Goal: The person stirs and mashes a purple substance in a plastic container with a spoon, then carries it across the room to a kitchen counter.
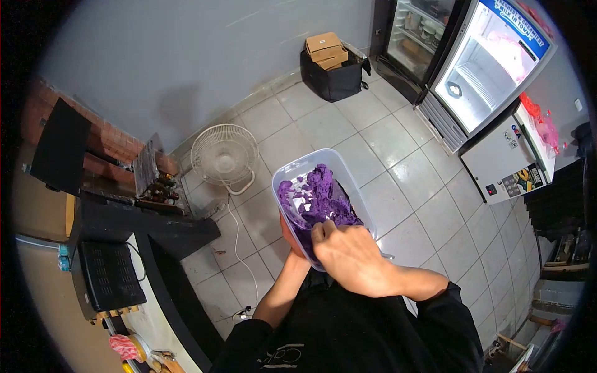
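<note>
A clear rectangular plastic container [357, 189] is held up in front of my body. Inside it sits a thick purple mash [320, 186], heaped towards the far side, with smears on the walls. My left hand [291, 239] grips the container from its left side and below, its fingers partly hidden behind the wall. Over the near end of the container, my right hand [351, 258] is closed round a metal utensil [387, 256]. Only the end of its handle shows past the hand; the working end is hidden.
A standing fan [224, 154] with a trailing cord is on the tiled floor at left. A black bag [333, 81] with cardboard boxes stands by the wall. Fridges [488, 68] and a white chest freezer [507, 158] line the right; a counter [161, 304] runs at left.
</note>
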